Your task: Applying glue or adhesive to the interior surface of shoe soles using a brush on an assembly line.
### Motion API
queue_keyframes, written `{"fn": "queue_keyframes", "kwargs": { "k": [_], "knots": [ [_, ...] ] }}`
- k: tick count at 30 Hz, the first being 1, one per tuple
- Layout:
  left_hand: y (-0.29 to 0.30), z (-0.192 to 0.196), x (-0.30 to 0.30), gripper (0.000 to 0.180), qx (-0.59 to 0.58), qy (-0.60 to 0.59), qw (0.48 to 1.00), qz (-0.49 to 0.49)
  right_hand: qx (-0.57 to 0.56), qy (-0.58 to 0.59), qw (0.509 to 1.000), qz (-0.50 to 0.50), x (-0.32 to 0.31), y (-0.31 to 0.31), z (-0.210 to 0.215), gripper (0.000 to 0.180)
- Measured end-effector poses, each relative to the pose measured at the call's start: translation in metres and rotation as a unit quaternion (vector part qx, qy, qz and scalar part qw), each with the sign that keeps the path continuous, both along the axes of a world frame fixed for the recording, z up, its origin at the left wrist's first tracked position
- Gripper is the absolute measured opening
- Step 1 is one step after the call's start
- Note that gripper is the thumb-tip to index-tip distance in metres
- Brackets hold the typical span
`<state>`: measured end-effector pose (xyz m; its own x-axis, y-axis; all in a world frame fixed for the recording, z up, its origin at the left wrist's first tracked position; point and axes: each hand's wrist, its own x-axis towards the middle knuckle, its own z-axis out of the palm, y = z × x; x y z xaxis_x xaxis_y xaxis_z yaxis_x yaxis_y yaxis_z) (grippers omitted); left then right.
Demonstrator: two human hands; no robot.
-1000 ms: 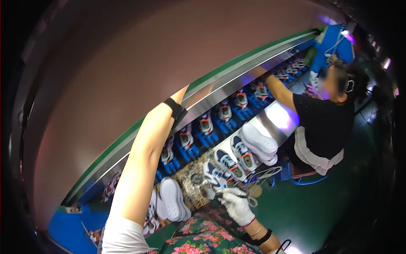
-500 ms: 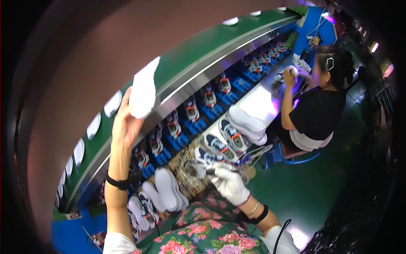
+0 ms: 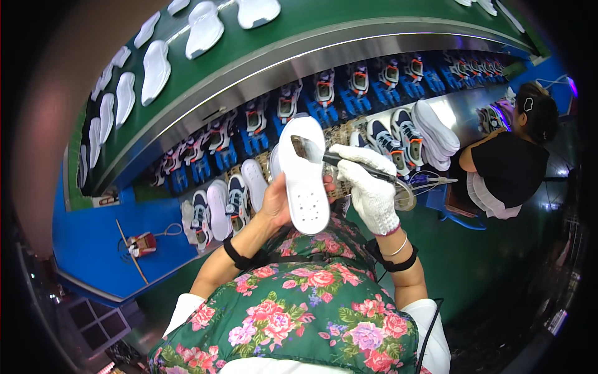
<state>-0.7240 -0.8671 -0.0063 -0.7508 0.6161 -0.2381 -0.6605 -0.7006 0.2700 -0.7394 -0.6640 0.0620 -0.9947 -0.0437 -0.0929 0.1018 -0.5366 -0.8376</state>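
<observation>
My left hand grips a white shoe sole by its edge, fingers wrapped underneath, in front of my body. The sole stands nearly lengthwise to me, with small holes showing at its near end. In my right hand, which wears a white knit glove, is a slim black-handled brush. The brush points left and its front end reaches the far half of the sole. A brownish, shiny patch shows there; I cannot tell bristles from wet surface.
Beyond a metal rail, a green conveyor carries several white soles. Below it runs a row of shoe uppers on blue holders. Finished-looking shoes and stacked soles lie on the bench. A co-worker sits at right. A blue table is at left.
My left hand has come down from over the conveyor, bringing the white sole in front of my body. My right hand has moved up with the brush to meet it.
</observation>
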Motion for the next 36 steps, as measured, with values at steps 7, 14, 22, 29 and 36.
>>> {"fn": "queue_keyframes", "kwargs": {
  "k": [7, 14, 22, 29, 36],
  "knots": [
    [0.011, 0.02, 0.003, 0.109, -0.012, 0.004, 0.999, 0.053, 0.329, 0.233, 0.913, -0.06, -0.006, -0.024, 0.01, 0.025],
    [0.018, 0.023, 0.006, 0.1, -0.161, 0.039, 0.982, 0.09, 0.5, 0.431, 0.745, -0.092, -0.006, -0.043, 0.013, 0.027],
    [0.01, 0.007, 0.006, 0.1, -0.019, 0.061, 0.996, 0.064, 0.42, 0.351, 0.836, -0.041, -0.001, -0.027, 0.003, 0.035],
    [0.008, 0.007, -0.005, 0.098, 0.021, 0.125, 0.989, 0.072, 0.341, 0.314, 0.886, -0.018, 0.006, -0.024, 0.004, 0.032],
    [-0.004, 0.014, -0.003, 0.096, -0.104, 0.09, 0.983, 0.12, 0.331, 0.382, 0.853, 0.131, 0.016, -0.026, 0.015, 0.026]
  ]
}}
